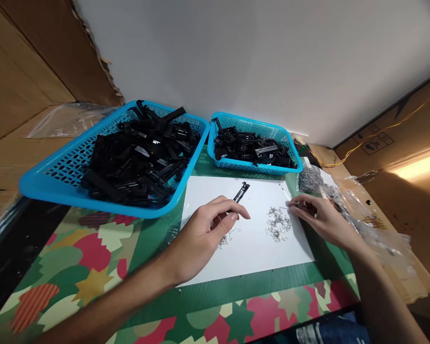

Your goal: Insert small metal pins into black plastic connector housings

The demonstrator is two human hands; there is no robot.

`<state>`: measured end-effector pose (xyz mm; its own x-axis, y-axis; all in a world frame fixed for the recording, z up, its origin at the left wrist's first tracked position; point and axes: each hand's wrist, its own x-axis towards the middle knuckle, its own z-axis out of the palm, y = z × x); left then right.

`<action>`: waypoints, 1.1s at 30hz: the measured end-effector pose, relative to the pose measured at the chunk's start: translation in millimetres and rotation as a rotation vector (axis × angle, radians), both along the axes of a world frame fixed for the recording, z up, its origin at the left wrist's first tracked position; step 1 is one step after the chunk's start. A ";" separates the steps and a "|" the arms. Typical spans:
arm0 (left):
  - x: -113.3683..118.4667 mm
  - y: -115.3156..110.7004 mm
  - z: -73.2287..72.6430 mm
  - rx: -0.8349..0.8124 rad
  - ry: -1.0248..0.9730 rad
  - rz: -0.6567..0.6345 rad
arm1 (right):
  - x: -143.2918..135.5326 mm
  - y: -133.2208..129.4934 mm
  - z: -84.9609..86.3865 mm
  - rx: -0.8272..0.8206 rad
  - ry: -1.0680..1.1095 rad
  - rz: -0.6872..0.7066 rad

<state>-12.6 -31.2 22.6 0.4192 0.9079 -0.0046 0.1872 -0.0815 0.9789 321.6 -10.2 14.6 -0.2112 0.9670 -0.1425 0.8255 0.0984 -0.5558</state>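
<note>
My left hand (204, 236) is over the left part of a white sheet (252, 258), its fingers closed around a slim black plastic part (241, 192) whose far end sticks out past them. Under and beside that hand lies a small pile of bent metal pieces (222, 241), partly hidden. My right hand (320, 217) is at the sheet's right edge, with thumb and fingers pinched on a thin silvery tool (293, 203) that looks like tweezers. Just left of its fingertips is a larger pile of tiny metal springs or clips (277, 223).
A large blue basket (103, 206) heaped with black plastic parts stands at the left. Behind the sheet is a smaller blue basket (258, 167) of similar parts. Clear plastic bags (310, 179) lie at the right by a cardboard wall (397, 138). A yellow wire (351, 152) runs there.
</note>
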 end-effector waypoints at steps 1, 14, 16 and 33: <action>0.0 -0.4 -0.5 -0.003 0.001 -0.001 | 1.0 0.5 0.7 0.008 -0.020 0.020; 1.7 -3.3 -4.2 0.008 0.029 -0.027 | 3.3 -1.6 -0.1 0.077 -0.022 0.064; 2.1 -3.4 -4.2 0.016 0.033 -0.026 | 3.2 -1.1 -0.2 0.076 -0.005 0.067; 2.4 -5.5 -2.9 0.062 0.050 -0.038 | 6.2 5.6 -0.2 0.034 0.021 0.067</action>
<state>-10.1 -36.7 19.8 0.4545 0.8903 0.0290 0.2317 -0.1495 0.9612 327.8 -4.5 14.4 -0.2781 0.9548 -0.1045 0.8045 0.1721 -0.5684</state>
